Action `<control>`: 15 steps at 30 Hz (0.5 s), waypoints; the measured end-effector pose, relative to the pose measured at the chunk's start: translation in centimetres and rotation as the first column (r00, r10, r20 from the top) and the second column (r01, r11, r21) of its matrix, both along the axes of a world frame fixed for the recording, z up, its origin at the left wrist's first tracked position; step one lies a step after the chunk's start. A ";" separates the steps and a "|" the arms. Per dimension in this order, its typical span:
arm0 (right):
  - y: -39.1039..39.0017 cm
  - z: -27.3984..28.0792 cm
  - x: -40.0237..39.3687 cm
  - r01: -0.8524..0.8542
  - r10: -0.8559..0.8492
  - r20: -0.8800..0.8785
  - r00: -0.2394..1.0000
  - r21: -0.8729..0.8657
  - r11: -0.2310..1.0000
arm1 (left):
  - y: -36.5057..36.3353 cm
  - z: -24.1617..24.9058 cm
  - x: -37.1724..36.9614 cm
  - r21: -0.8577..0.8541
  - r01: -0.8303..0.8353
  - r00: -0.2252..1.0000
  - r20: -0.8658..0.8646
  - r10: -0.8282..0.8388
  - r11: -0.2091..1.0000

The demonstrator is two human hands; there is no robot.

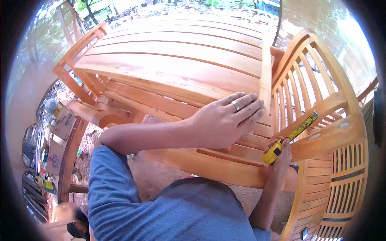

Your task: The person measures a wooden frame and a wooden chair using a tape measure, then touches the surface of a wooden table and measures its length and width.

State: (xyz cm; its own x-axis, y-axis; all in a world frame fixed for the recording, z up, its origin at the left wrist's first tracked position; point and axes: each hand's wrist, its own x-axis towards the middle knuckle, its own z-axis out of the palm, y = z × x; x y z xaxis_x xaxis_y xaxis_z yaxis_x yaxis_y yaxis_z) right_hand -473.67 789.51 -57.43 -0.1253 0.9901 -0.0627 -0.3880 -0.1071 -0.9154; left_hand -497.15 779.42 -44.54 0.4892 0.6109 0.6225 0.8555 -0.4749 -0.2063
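Observation:
My left hand (227, 116), with a ring on one finger, reaches across in front of me. Its fingers are stretched out over the near right corner of a slatted wooden table (173, 60); whether the palm presses on the wood is hidden. In my right hand (282, 154) is a yellow tape measure (273, 152), held by its case. A short length of its worn yellow blade sticks out up and to the right, in front of the armrest of a wooden bench (337, 100) with a curved slatted back.
Another slatted bench (317, 176) stands at the lower right, with a phone-like object (304, 233) on it. A wooden chair (76, 60) is at the table's left end. Cardboard boxes (56, 158) sit at far left. Another person (74, 221) shows at lower left.

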 end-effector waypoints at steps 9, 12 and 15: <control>-0.2 -0.1 -0.2 -0.029 0.029 -0.033 0.999 -0.006 1.000 | -3.5 -2.0 -3.1 0.088 -0.268 0.963 0.000 0.269 0.959; -0.1 -0.3 -0.1 -0.035 0.034 -0.038 0.999 -0.019 0.999 | -5.0 -2.0 -4.0 0.043 -0.359 0.933 0.033 0.357 0.932; 0.0 -0.3 0.0 -0.018 0.015 -0.049 0.999 -0.062 0.998 | -6.1 -2.0 -4.8 0.032 -0.411 0.909 0.089 0.407 0.911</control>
